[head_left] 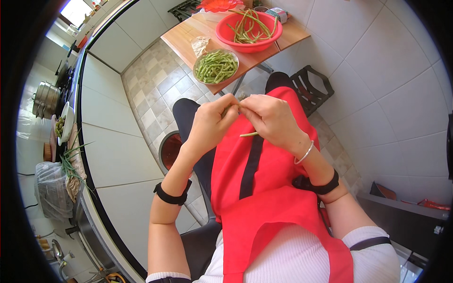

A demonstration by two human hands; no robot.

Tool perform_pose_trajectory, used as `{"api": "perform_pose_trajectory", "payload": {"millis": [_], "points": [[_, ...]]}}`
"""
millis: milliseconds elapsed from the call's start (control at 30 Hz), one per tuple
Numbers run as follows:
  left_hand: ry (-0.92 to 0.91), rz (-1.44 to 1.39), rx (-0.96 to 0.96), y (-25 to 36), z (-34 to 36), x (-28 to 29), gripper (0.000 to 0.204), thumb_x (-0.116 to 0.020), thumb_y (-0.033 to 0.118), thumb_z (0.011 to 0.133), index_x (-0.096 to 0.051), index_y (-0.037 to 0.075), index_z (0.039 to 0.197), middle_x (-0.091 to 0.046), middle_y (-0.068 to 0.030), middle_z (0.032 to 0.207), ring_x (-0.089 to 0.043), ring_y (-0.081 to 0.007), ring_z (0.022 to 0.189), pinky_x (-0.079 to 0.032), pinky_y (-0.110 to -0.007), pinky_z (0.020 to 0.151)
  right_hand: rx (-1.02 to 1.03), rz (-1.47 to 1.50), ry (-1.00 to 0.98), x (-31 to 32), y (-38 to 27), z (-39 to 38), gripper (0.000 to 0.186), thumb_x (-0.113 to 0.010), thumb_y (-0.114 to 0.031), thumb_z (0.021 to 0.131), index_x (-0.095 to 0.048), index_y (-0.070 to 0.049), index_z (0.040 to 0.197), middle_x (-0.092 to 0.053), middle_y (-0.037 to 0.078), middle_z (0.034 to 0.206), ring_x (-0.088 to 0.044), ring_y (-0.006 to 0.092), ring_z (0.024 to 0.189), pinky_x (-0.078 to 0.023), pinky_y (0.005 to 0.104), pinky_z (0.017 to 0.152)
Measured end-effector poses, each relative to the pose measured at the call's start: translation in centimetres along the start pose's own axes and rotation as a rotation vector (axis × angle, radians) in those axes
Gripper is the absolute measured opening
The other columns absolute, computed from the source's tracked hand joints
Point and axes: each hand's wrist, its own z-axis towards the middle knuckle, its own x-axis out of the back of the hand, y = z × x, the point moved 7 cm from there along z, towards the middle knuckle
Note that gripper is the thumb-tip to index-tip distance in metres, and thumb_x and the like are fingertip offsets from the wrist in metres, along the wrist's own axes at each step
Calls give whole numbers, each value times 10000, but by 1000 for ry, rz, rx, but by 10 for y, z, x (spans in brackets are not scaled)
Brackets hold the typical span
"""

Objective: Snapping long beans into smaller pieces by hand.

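Over my lap, my left hand and my right hand meet with their fingertips pinched together. A green bean sticks out below my right hand, its pale green end showing against the red apron. Between the fingertips of both hands a bit of bean shows, mostly covered by the fingers. Ahead on the small wooden table, a metal bowl holds many short bean pieces. Behind it to the right, a red plastic basin contains long whole beans.
A crumpled paper lies on the wooden table, near a red lobed dish. A bin stands by my left knee. Left runs a counter with a steamer pot. A black rack leans by the tiled wall.
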Motion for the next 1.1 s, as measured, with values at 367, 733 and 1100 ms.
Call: {"api": "perform_pose_trajectory", "payload": {"millis": [367,733,1100], "points": [[41,-726,312,-11,3,-5,156,-497,164,1007,-550,24,965,-477,21,709,-430,-51,586,-345,-213,511,-151,222,42,3,12,0,163,-623,-130,897,-611,-68,1048,-667,144,808,-652,337,738,-503,415,626],[190,-295,131,-11,3,11,176,-634,176,963,-604,11,911,-450,59,691,-383,-28,630,-308,-204,557,-297,370,-70,-17,29,-7,281,-693,-186,869,-584,-75,1103,-665,139,711,-676,323,695,-506,403,610],[-70,-390,386,-35,3,6,149,-622,184,962,-588,45,1005,-480,64,728,-391,-24,641,-321,-206,553,-30,1,-55,-15,25,-5,153,-631,-212,887,-658,-61,880,-640,93,757,-637,290,756,-472,417,697]]}}
